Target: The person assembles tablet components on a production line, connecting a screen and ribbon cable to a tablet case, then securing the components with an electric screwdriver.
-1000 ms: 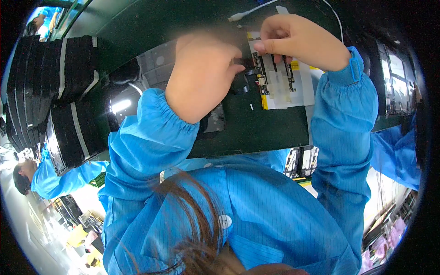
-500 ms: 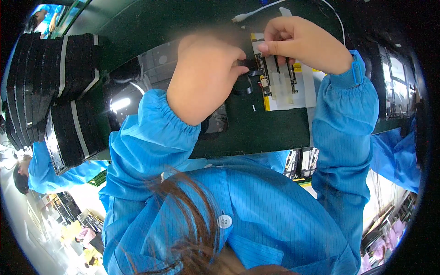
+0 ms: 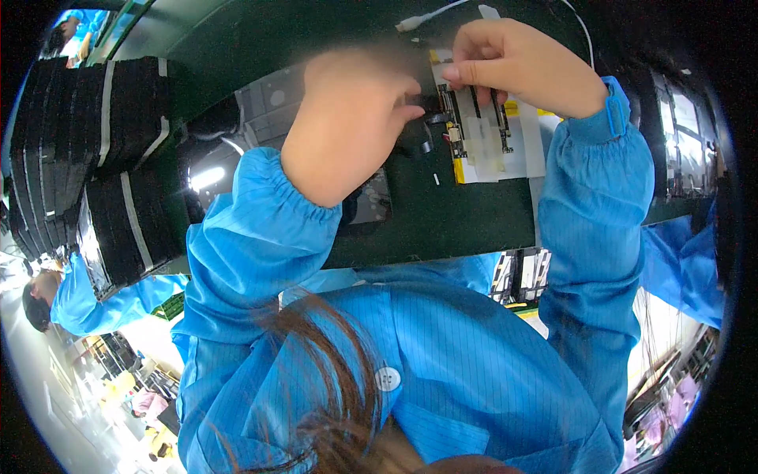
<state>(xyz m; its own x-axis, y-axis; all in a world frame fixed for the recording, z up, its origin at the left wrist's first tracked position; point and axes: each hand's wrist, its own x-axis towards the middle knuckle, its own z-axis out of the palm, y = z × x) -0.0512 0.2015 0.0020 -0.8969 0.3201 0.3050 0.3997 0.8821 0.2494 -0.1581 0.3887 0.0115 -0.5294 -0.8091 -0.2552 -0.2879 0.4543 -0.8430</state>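
My left hand [image 3: 347, 126] is over the dark green mat, its fingers curled. The thumb and a fingertip bend toward each other beside a black flex cable [image 3: 426, 138]; what they hold, if anything, is hidden. My right hand [image 3: 525, 67] is closed in a pinch over the upper part of a flat white-and-yellow panel [image 3: 513, 166]. Whatever is between those fingertips is too small to name. On the panel, narrow dark circuit strips [image 3: 505, 126] lie beside a piece of translucent tape [image 3: 482, 142]. A tiny white piece [image 3: 436, 179] lies on the mat left of the panel.
Strapped black stacks [image 3: 130, 134] stand at the left. Glossy dark sheets [image 3: 213, 174] lie beside my left forearm, a dark screen panel [image 3: 369, 201] under it. A white cable [image 3: 418, 21] runs along the far side. Glossy panels [image 3: 683, 142] sit far right. Another person's blue sleeve [image 3: 103, 296] shows lower left.
My left hand has shifted slightly, and a little more space shows between its thumb and fingertip. My right hand stays pinched over the panel. The view has moved slightly.
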